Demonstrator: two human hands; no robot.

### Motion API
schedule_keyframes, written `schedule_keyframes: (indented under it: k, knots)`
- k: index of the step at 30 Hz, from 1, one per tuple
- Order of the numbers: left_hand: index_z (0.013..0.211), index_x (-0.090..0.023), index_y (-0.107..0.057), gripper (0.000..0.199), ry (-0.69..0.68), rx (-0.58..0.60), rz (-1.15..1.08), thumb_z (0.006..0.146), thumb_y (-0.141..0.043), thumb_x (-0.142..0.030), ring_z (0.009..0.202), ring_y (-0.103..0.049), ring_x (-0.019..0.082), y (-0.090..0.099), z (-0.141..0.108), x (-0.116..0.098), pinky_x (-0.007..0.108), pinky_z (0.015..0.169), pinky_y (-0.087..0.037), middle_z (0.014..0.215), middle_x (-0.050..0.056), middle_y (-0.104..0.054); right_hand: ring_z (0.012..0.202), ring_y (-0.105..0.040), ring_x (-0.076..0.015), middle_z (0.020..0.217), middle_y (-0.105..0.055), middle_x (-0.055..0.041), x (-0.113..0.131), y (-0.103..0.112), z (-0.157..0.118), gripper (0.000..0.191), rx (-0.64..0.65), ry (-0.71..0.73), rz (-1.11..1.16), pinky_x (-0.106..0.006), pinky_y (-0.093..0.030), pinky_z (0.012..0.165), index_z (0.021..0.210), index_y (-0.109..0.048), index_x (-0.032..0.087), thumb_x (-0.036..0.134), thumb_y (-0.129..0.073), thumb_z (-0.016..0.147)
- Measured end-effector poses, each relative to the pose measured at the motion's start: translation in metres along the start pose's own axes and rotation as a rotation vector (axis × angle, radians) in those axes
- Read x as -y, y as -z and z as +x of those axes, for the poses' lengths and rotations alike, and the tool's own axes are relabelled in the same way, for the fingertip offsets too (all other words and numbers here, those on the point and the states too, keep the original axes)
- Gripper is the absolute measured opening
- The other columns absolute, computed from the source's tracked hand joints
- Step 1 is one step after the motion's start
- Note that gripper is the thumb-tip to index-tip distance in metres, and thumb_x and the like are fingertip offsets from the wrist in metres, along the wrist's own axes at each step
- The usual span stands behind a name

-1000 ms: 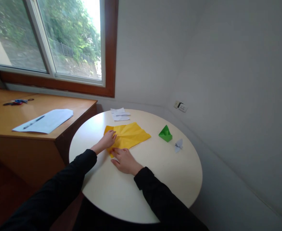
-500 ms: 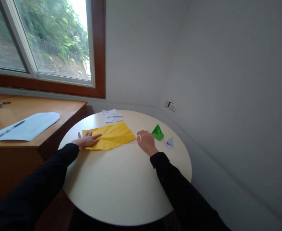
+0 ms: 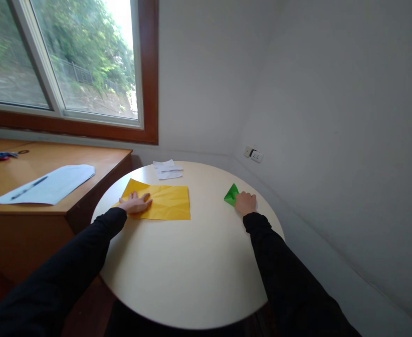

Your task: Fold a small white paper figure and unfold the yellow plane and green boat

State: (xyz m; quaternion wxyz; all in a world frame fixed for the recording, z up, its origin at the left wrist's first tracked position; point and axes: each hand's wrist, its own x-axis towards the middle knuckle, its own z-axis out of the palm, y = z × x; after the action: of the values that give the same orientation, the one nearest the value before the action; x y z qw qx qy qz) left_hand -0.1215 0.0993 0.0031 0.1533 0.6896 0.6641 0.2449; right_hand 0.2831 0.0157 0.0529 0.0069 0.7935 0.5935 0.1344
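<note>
My left hand (image 3: 136, 203) lies with spread fingers on the left part of a creased yellow sheet of paper (image 3: 171, 201), pressing it to the table. To the right, my right hand (image 3: 246, 203) is closed at the right side of a green folded paper boat (image 3: 231, 194), its thumb side against the paper. The boat stands on the table with its peak up, and its right part is covered by the hand. A small grey-white folded paper behind that hand is almost wholly hidden.
White paper pieces (image 3: 168, 169) lie at the far edge of the round table (image 3: 192, 271). On the wooden desk (image 3: 111, 161) at left are a white sheet (image 3: 69, 177) with a pen (image 3: 29, 187) and scissors (image 3: 4, 155). A wall socket (image 3: 256, 156) is behind.
My right hand has moved right, from the yellow sheet's corner to the green boat. The yellow sheet has turned, its right end now a straight edge. The left hand still rests on it.
</note>
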Motion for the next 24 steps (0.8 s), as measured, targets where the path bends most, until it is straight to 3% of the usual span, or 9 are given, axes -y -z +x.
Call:
schedule_keyframes:
  k: [4,7,12,14,16,20,22,24]
  knots:
    - [0.128,-0.030,-0.049,0.067,0.025,0.119,0.201,0.071,-0.044,-0.066,0.133,-0.018,0.045,-0.004,-0.013,-0.008,0.073,0.092,0.001,0.142,0.022,-0.033,0.097,-0.054,-0.0262,0.102,-0.061,-0.0154,0.003,0.008,0.001,0.024,-0.031,-0.002,0.075,-0.036,-0.029,0.077,0.094,-0.065,0.012,0.011,-0.044,0.083]
    - [0.130,-0.030,-0.046,0.067,0.005,0.091,0.224,0.073,-0.040,-0.066,0.134,-0.017,0.044,-0.005,-0.016,-0.007,0.072,0.094,0.001,0.143,0.022,-0.031,0.095,-0.054,-0.0244,0.104,-0.060,-0.0138,0.014,0.022,-0.002,0.020,-0.100,0.058,0.170,-0.034,-0.031,0.075,0.093,-0.064,0.013,0.015,-0.046,0.084]
    - [0.123,-0.022,-0.054,0.060,-0.049,-0.011,0.122,0.073,-0.053,-0.054,0.132,-0.021,0.044,0.003,-0.012,-0.021,0.065,0.100,-0.008,0.140,0.021,-0.037,0.097,-0.052,-0.0213,0.106,-0.060,-0.0100,0.045,0.043,-0.016,0.018,-0.236,0.244,0.276,-0.032,-0.032,0.077,0.094,-0.062,0.016,0.018,-0.046,0.087]
    - [0.120,-0.017,-0.055,0.050,-0.131,-0.124,-0.034,0.077,-0.052,-0.043,0.132,-0.026,0.038,0.008,-0.015,-0.040,0.054,0.105,-0.014,0.138,0.020,-0.040,0.096,-0.053,-0.0212,0.103,-0.061,-0.0090,0.058,0.046,-0.024,0.016,-0.318,0.325,0.333,-0.033,-0.033,0.079,0.093,-0.062,0.016,0.018,-0.047,0.086]
    - [0.115,-0.015,-0.056,0.043,-0.152,-0.153,-0.331,0.078,-0.052,-0.037,0.124,-0.041,0.032,0.012,-0.023,-0.065,0.043,0.104,-0.026,0.129,0.018,-0.050,0.094,-0.053,-0.0209,0.101,-0.062,-0.0086,0.072,0.045,-0.032,0.015,-0.396,0.380,0.405,-0.034,-0.033,0.081,0.090,-0.062,0.016,0.017,-0.047,0.086]
    - [0.116,-0.022,-0.054,0.045,0.014,0.138,-1.077,0.076,-0.060,-0.041,0.102,-0.058,0.023,0.003,-0.048,-0.112,0.032,0.085,-0.043,0.116,0.013,-0.058,0.099,-0.053,-0.0205,0.102,-0.062,-0.0083,0.098,0.037,-0.052,0.016,-0.509,0.458,0.552,-0.035,-0.033,0.086,0.090,-0.062,0.018,0.017,-0.047,0.087]
    - [0.117,-0.024,-0.051,0.050,0.087,0.290,-1.325,0.072,-0.066,-0.039,0.085,-0.062,0.018,-0.008,-0.059,-0.126,0.028,0.072,-0.045,0.106,0.010,-0.061,0.100,-0.052,-0.0204,0.101,-0.062,-0.0082,0.110,0.030,-0.062,0.018,-0.530,0.489,0.596,-0.036,-0.033,0.088,0.089,-0.063,0.018,0.018,-0.045,0.089]
    - [0.109,-0.023,-0.053,0.043,0.079,0.336,-1.475,0.069,-0.068,-0.033,0.072,-0.061,0.014,-0.021,-0.066,-0.132,0.024,0.062,-0.045,0.093,0.006,-0.062,0.100,-0.052,-0.0203,0.102,-0.062,-0.0082,0.119,0.023,-0.072,0.019,-0.532,0.533,0.616,-0.037,-0.033,0.089,0.088,-0.064,0.019,0.019,-0.044,0.090]
